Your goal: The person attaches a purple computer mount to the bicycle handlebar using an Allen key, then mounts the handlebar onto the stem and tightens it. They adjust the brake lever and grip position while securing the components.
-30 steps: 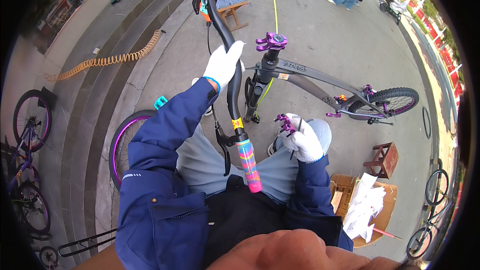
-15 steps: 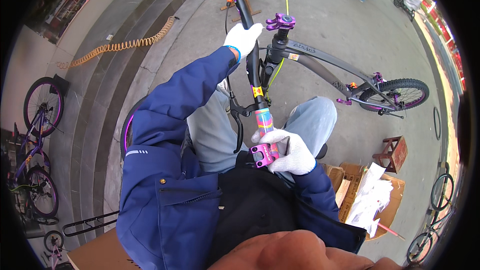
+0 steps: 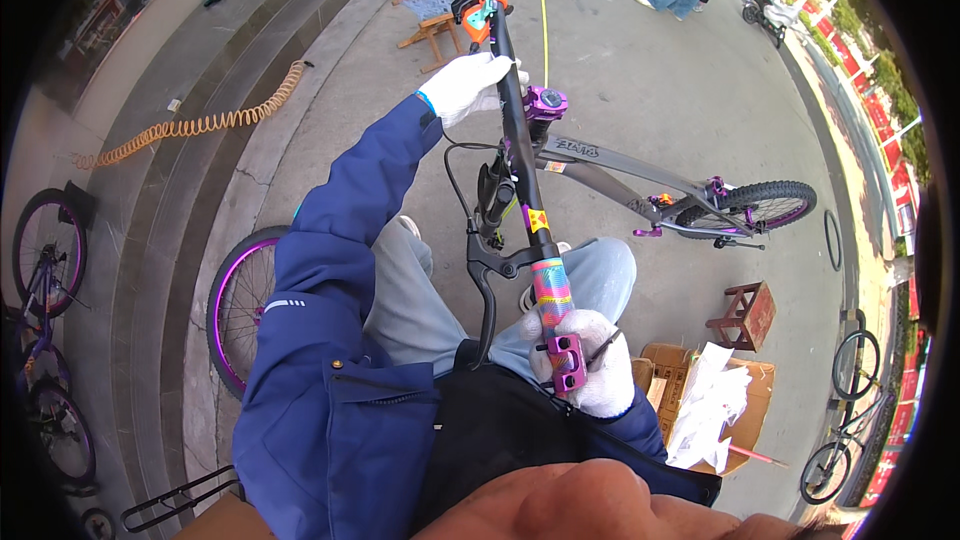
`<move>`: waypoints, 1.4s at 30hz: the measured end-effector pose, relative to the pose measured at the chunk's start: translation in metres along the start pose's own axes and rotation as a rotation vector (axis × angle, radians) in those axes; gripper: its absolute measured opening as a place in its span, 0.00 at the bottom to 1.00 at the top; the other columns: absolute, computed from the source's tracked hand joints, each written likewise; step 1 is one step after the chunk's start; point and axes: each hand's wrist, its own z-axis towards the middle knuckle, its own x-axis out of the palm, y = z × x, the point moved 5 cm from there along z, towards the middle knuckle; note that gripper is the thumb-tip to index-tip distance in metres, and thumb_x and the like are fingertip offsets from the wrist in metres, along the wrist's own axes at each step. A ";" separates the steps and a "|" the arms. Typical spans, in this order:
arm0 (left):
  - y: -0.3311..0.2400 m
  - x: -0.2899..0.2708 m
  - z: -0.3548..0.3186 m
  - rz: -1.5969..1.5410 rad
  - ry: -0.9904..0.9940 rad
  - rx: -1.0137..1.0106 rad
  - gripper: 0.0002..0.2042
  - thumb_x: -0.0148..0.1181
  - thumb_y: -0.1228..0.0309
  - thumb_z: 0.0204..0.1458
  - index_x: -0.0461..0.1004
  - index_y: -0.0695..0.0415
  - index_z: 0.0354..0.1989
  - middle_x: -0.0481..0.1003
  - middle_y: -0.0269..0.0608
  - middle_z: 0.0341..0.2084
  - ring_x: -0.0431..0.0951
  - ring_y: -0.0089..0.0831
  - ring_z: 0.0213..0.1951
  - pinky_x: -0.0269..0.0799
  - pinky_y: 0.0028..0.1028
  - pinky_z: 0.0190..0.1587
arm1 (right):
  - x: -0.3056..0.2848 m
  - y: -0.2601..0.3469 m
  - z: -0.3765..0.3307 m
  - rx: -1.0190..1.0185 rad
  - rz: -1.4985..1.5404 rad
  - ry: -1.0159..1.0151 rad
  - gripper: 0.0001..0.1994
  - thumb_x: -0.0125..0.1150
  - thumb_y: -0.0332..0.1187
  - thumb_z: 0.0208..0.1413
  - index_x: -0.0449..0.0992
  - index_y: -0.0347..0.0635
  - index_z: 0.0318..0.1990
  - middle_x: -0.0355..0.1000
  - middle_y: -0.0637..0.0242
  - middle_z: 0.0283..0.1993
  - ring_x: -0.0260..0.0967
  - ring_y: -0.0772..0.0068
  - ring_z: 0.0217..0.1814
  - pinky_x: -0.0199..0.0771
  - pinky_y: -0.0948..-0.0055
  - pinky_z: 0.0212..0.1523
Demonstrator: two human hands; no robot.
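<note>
A black handlebar point(image 3: 513, 125) runs lengthwise before me, its bar crossing just left of the purple stem point(image 3: 547, 105) on the grey bicycle frame point(image 3: 625, 168). My left hand point(image 3: 468, 88), in a white knit glove, is closed round the bar's far half, fingertips showing past it. At the near end, my gloved right hand point(image 3: 600, 370) is closed at the multicoloured grip point(image 3: 551, 290), with a purple stem faceplate point(image 3: 567, 363) held against it. A thin dark tool point(image 3: 606, 344) sticks out between its fingers. A black brake lever point(image 3: 487, 310) hangs beside the grip.
A front wheel point(image 3: 236, 312) with a purple rim stands left of my legs. To the right are a wooden stool point(image 3: 742, 314) and a cardboard box point(image 3: 752, 410) with white paper. A coiled hose point(image 3: 215, 124) lies on the steps; a folding stool point(image 3: 432, 20) stands ahead. People stand far off.
My view has shifted. The handlebar, with both hands on it, has come closer to the stem and now overlaps its front. My left fingertips now show beyond the bar.
</note>
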 end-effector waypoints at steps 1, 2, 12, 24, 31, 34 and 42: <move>0.004 0.000 0.005 -0.071 0.014 -0.005 0.25 0.65 0.61 0.73 0.72 0.66 0.70 0.80 0.57 0.62 0.84 0.41 0.61 0.82 0.40 0.66 | 0.001 -0.001 0.003 0.054 0.167 0.006 0.37 0.93 0.28 0.40 0.80 0.41 0.60 0.76 0.44 0.66 0.81 0.61 0.52 0.83 0.61 0.55; 0.009 0.000 0.009 -0.122 0.015 -0.003 0.25 0.64 0.62 0.73 0.71 0.67 0.70 0.81 0.57 0.62 0.84 0.41 0.61 0.83 0.40 0.66 | -0.001 -0.001 0.005 0.120 0.175 -0.032 0.37 0.94 0.29 0.40 0.80 0.41 0.61 0.75 0.43 0.66 0.81 0.62 0.50 0.84 0.62 0.53; 0.025 0.010 0.017 -0.212 -0.020 0.087 0.25 0.63 0.63 0.74 0.71 0.71 0.69 0.82 0.51 0.54 0.85 0.35 0.54 0.84 0.36 0.62 | 0.001 0.063 0.018 0.177 -0.331 0.004 0.39 0.96 0.31 0.32 0.84 0.35 0.58 0.66 0.29 0.76 0.73 0.44 0.73 0.72 0.54 0.74; 0.017 0.017 0.008 -0.127 -0.081 0.098 0.18 0.61 0.62 0.74 0.78 0.66 0.60 0.85 0.45 0.49 0.85 0.30 0.51 0.81 0.33 0.57 | 0.013 0.145 0.120 0.137 -0.828 0.128 0.35 0.90 0.29 0.44 0.82 0.38 0.63 0.71 0.53 0.71 0.74 0.64 0.64 0.76 0.65 0.61; 0.020 0.015 0.013 -0.124 -0.064 0.111 0.19 0.61 0.60 0.74 0.79 0.64 0.59 0.86 0.42 0.49 0.84 0.26 0.46 0.80 0.30 0.49 | 0.005 0.192 0.218 -0.176 -1.190 -0.169 0.27 0.79 0.27 0.58 0.81 0.39 0.66 0.77 0.74 0.46 0.69 0.84 0.44 0.73 0.80 0.46; 0.025 0.014 0.016 -0.111 -0.071 0.102 0.17 0.62 0.59 0.73 0.80 0.62 0.56 0.85 0.40 0.46 0.83 0.23 0.42 0.79 0.28 0.47 | -0.003 0.190 0.256 -0.209 -1.405 -0.146 0.26 0.83 0.32 0.58 0.83 0.38 0.63 0.79 0.74 0.45 0.71 0.84 0.43 0.74 0.79 0.46; 0.031 0.009 0.020 -0.095 -0.096 0.079 0.17 0.65 0.56 0.71 0.79 0.59 0.53 0.78 0.35 0.40 0.81 0.24 0.44 0.80 0.31 0.50 | -0.004 0.152 0.300 -0.268 -1.604 0.143 0.28 0.85 0.38 0.55 0.85 0.40 0.61 0.84 0.62 0.46 0.79 0.74 0.42 0.82 0.71 0.50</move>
